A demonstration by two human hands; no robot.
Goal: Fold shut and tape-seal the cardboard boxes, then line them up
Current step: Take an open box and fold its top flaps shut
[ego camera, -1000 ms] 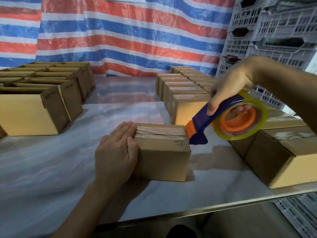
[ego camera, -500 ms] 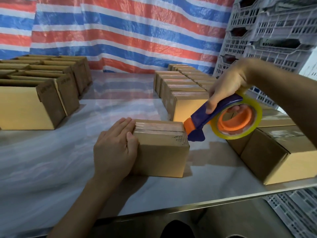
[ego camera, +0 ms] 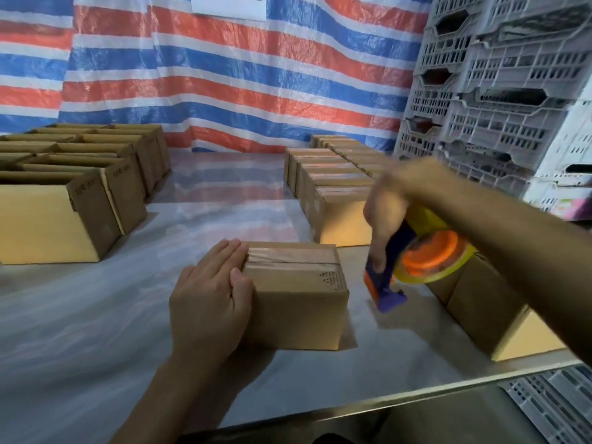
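A small cardboard box (ego camera: 298,302) sits on the table in front of me, its flaps folded down and clear tape along the top seam. My left hand (ego camera: 209,296) rests against its left end, fingers straight over the top edge and thumb on the front face. My right hand (ego camera: 389,206) grips the blue handle of a tape dispenser (ego camera: 413,267) with an orange hub and a yellowish roll. The dispenser's nose points down at the table, just right of the box and apart from it.
Taped boxes (ego camera: 336,193) stand in a row behind, more (ego camera: 487,312) at the right near the table's front edge (ego camera: 416,395). Open-topped boxes (ego camera: 64,200) fill the left side. Grey plastic crates (ego camera: 499,91) are stacked at the right; a striped tarp (ego camera: 224,75) hangs behind.
My right hand has swung the tape dispenser off the box's right end and tipped it nose-down toward the table. My left hand has stayed on the box.
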